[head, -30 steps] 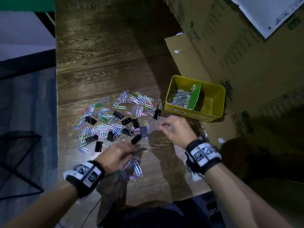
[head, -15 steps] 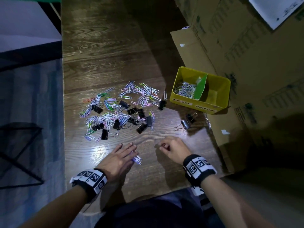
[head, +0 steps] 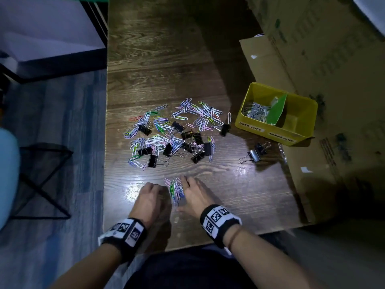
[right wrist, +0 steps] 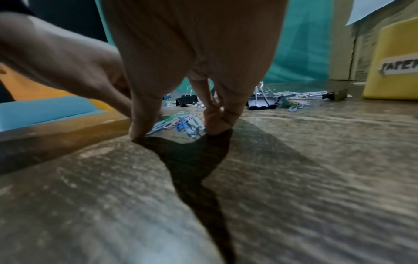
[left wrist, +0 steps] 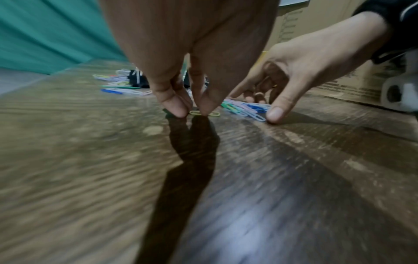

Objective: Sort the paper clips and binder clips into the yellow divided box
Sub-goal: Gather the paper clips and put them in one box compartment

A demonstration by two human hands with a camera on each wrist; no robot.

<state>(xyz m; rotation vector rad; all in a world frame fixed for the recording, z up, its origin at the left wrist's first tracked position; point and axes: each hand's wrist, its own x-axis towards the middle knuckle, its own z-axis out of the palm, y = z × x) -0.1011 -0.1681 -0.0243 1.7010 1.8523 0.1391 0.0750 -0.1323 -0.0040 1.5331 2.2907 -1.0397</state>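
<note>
The small heap of paper clips lies flat on the table between both hands, so the left hand, pinching one yellow clip, and the spread right hand raking the rest may scatter slippery clips well short of the yellow divided box.

Mixed paper clips and binder clips lie beside yellow box.

Right hand arched over a small bunch of coloured paper clips, thumb tip and fingertips planted on the wooden table either side. Left hand close alongside. Beyond, black binder clips among scattered clips; yellow box at right, label reading "PAPER".
</note>
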